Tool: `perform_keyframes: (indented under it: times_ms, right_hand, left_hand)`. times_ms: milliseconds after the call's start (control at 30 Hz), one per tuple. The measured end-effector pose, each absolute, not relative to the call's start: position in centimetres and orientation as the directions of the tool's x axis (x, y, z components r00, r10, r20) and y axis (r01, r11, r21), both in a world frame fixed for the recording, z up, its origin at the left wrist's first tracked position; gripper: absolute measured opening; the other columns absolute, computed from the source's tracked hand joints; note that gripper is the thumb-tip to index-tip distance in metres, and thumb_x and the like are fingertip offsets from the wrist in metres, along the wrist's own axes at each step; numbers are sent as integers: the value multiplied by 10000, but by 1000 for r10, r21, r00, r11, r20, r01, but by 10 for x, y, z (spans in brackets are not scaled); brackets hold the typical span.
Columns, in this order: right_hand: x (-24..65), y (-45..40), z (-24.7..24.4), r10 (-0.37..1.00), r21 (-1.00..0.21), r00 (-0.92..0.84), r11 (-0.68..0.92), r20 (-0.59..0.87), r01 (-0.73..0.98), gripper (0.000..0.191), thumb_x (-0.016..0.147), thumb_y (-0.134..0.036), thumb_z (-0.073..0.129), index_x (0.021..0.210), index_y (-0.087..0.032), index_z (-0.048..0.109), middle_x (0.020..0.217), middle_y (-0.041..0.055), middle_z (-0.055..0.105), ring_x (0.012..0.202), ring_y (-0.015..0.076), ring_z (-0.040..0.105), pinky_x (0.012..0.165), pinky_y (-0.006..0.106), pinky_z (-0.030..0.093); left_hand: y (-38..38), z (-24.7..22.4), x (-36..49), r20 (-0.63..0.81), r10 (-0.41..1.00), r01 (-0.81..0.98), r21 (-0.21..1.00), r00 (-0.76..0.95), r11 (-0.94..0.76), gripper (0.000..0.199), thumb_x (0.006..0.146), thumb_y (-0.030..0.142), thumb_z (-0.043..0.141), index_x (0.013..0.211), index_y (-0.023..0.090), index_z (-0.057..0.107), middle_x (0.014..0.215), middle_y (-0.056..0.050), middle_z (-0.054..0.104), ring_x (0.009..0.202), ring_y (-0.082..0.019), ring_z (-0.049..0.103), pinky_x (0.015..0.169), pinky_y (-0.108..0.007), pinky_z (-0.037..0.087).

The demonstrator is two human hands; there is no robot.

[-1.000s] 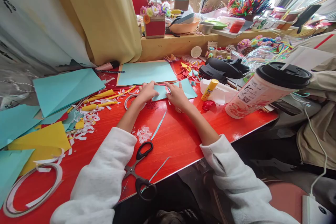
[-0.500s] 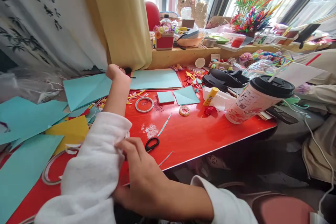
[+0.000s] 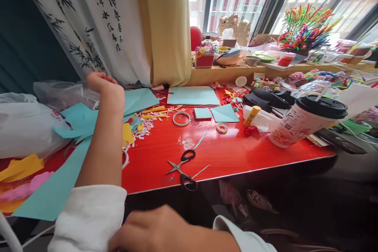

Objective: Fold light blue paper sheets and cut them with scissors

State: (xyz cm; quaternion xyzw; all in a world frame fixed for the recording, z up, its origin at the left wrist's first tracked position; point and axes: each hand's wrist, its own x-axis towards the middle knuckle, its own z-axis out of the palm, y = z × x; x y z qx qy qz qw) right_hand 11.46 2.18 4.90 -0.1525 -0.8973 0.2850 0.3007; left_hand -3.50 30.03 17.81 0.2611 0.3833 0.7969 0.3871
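My left hand (image 3: pixel 102 82) is raised over the far left of the red table, its fingers curled in; whether it holds anything is hidden. At the bottom, my right hand (image 3: pixel 150 228) is on the white sleeve (image 3: pixel 91 212) of my left forearm, its fingers bent round the cloth near the cuff. Black-handled scissors (image 3: pixel 180 168) lie with blades apart at the table's front edge. Beyond them are a white tape ring (image 3: pixel 181 118), small blue squares (image 3: pixel 202 113) and a folded blue sheet (image 3: pixel 225 113).
A lidded paper cup (image 3: pixel 304 122), a yellow glue stick (image 3: pixel 252 115) and a black object (image 3: pixel 265 98) stand or lie on the right. Blue sheets (image 3: pixel 193 95) lie at the back, a plastic bag (image 3: pixel 29 126) at the left, paper scraps (image 3: pixel 143 129) between.
The view has swung left. My left hand has moved left, and the sleeve sits further down from the wrist in view. My right hand has dropped lower, uncovering the scissors.
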Motion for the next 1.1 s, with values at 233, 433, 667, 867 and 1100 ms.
perform_keyframes:
  times_ms: [233,433,667,867,1100]
  right_hand:
    - [128,62,67,698,-714,-666,605,263,352,305,831,-179,524,1135,-158,534,984,68,680,794,156,647,642,228,472]
    - [123,52,57,538,-490,-802,789,261,370,142,871,-282,522,942,-165,560,822,30,662,663,138,601,501,231,352]
    - [124,78,47,634,-364,-691,770,348,524,157,853,-100,456,939,-204,537,851,5,627,615,118,551,438,248,236]
    - [119,83,49,592,-292,-714,806,374,515,311,805,-29,427,1009,-216,570,891,-2,655,613,105,551,413,245,183]
    - [160,135,76,694,-496,-320,699,645,516,204,864,-133,440,810,-174,632,656,-11,637,541,91,545,424,191,349]
  left_hand:
    - [285,186,3,-50,805,-601,693,-591,-398,153,725,93,421,703,208,322,589,53,387,470,-74,322,511,-236,324]
    - [295,167,3,-261,765,-686,661,-589,-303,183,800,112,418,688,216,319,576,46,340,444,-80,287,469,-237,310]
    - [265,181,5,-290,795,-743,610,-533,-276,234,881,149,378,669,224,314,566,32,370,431,-93,344,421,-255,264]
    - [186,237,44,119,912,-776,490,-392,-398,219,878,94,279,689,199,310,624,48,350,381,-25,265,438,-164,257]
    - [141,212,93,604,796,-65,793,-43,-605,219,850,44,375,714,206,429,740,4,437,821,-173,596,582,-284,351]
